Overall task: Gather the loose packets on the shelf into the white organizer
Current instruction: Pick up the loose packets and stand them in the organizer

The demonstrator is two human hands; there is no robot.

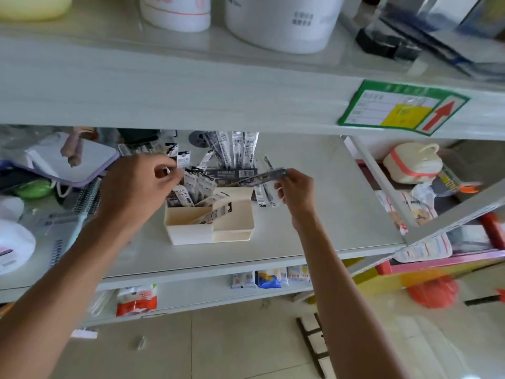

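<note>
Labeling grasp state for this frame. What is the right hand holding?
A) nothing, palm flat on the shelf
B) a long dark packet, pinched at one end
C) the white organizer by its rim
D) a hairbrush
B: the right hand pinches the end of a long dark packet, held above the white organizer, which stands untouched on the shelf.

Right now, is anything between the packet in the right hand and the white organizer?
Nothing visible blocks it. The right hand holds the long packet just above the white organizer; its front section is only partly filled, with one packet lying across it.
</note>
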